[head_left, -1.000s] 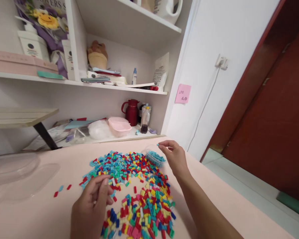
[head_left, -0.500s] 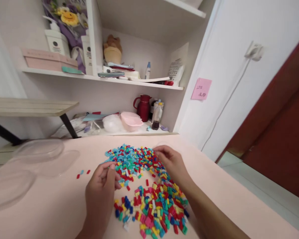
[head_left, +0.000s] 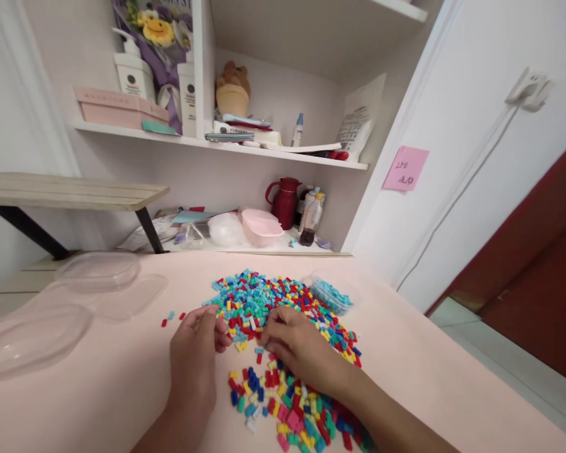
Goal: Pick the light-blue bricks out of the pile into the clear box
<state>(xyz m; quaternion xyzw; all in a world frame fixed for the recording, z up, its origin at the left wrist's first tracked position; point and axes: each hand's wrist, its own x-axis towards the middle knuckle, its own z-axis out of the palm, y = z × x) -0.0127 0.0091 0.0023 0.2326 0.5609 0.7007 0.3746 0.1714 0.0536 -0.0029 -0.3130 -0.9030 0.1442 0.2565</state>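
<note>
A heap of small toy building bricks (head_left: 249,296) in many colours spreads over the pink tabletop, and a looser group of bricks (head_left: 295,418) lies nearer to me. At the heap's left edge is my left hand (head_left: 193,352), its fingers curled and thumb pressed against them; anything inside is hidden. My right hand (head_left: 302,349) reaches across between the two groups, fingers bent downward and drawn together, fingertips low by the bricks. Whatever they pinch cannot be made out. Behind it, a clear plastic container (head_left: 339,308) holds light blue bricks.
Clear plastic containers (head_left: 97,272) stand at the left beside a few stray bricks (head_left: 171,315). A wooden riser with black legs (head_left: 148,229) is at the back left. Shelving behind holds a pink bowl (head_left: 261,228), a red jug (head_left: 285,204) and bottles (head_left: 312,220).
My right hand has moved left and nearer to me from the heap's far right side, uncovering the container of light blue bricks. My left hand stays by the heap's left edge. The view has shifted slightly.
</note>
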